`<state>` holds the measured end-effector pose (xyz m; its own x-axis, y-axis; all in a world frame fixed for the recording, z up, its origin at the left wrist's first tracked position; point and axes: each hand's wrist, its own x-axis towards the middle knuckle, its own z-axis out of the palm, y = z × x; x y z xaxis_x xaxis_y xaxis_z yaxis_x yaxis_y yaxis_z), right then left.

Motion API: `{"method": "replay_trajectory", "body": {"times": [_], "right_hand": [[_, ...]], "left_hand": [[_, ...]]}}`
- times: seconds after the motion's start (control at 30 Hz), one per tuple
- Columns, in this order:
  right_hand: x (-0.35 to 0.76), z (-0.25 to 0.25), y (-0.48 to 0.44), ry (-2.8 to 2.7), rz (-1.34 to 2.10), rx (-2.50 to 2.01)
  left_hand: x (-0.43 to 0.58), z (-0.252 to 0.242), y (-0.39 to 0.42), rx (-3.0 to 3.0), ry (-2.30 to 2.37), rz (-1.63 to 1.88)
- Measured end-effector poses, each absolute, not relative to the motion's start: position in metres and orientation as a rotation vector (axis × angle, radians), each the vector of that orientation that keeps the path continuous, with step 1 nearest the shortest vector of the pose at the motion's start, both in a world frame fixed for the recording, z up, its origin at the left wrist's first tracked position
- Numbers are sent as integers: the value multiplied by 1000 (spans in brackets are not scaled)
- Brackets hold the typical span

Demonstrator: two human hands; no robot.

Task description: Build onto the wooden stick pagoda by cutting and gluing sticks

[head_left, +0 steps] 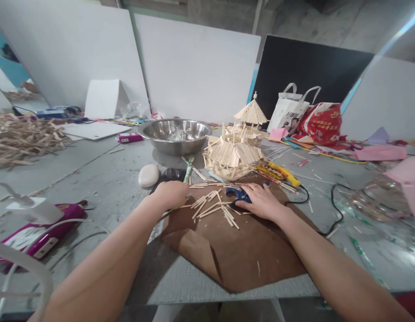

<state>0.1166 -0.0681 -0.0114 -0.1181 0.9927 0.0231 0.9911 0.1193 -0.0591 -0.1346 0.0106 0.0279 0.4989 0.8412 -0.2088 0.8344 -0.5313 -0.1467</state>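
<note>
Far left on the grey tabletop (103, 179) lies a heap of pale wooden strips (23, 138). Nearer the edge sits a magenta plastic device (43, 232) with white cable.

The left hand (172, 194) rests knuckles-up at the left edge of a brown paper sheet (234, 250). Its fingers are curled under, and whether they pinch anything cannot be told. A white oval object (148, 175) and a round steel bowl (175, 134) stand behind it.

A scatter of short, thin wooden sticks (214, 208) lies on the sheet between the hands. Just beyond them is a tiered pavilion model built of pale sticks (236, 150).

The right hand (262, 202) lies over a blue-handled tool (239, 193) on the sheet, fingers extended across it. Whether they are closed round it cannot be told. A black cord (331, 201) trails off to the right.

Judgement: the work stands at stick assembly, with loose stock and tool both within reach. A further move calls for one stick singled out of the scatter and a firm grip on the tool, with the cord kept off the model.
</note>
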Motion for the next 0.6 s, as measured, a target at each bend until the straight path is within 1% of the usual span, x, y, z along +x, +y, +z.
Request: {"method": "replay_trajectory", "body": {"times": [0.2, 0.33, 0.47, 0.53, 0.6], "right_hand": [[117, -13, -67, -2298, 18, -2015], [118, -12, -66, -2244, -48, -1935], [116, -10, -66, -2112, -94, -1699], [112, -9, -68, -2012, -13, -1568], [106, -9, -71, -1881, 193, -1469]], "left_hand": [[-127, 35, 5, -2632, -1599, 261], [-124, 42, 1, -2544, -1650, 23], [-118, 44, -7, -2463, -1636, -261], [-113, 43, -14, -2469, -1591, -424], [-106, 41, -22, -2538, -1485, -578]]}}
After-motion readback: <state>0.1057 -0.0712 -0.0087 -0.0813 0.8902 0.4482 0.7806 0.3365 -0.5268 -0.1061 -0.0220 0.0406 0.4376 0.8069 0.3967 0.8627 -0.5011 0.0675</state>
